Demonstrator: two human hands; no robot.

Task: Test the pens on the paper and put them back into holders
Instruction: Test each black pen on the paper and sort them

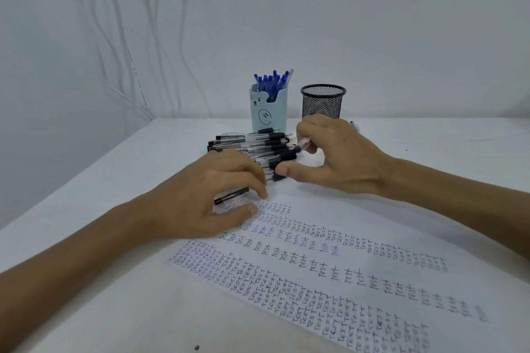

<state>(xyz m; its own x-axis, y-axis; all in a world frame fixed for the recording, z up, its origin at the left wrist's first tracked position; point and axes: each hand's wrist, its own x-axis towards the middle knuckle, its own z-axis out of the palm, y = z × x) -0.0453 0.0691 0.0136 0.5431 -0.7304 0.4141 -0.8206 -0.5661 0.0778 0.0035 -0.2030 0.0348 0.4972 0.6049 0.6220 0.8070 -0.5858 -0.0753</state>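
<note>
1. White wall and a white table are seen, with pale cables hung down at the left.
2. At the far edge two holders are stood just beside each other: a light blue bear holder filled with blue pens, and a black mesh holder in which no pens are seen.
3. A pile of black pens is laid on the table in front of the holders, touching the top of the paper, which is crowded with rows of the word "TEST".
4. One pen is pinched at the pile's right end by the curled fingers of the right hand, while its thumb is stretched out towards the pile.
5. The left hand is arched over the pile's near edge, and a black pen is seen under its fingers. Whether that pen is gripped or merely covered cannot be told through the blur.
6. The step in hand is judged to be the picking of a black pen for testing; much of the pile appears untested.
7. Next, the pinched pen needs to be drawn free without the pile being scattered, turned tip down, and brought to a bare patch of paper. The mesh holder is probably meant for it afterwards.
</note>
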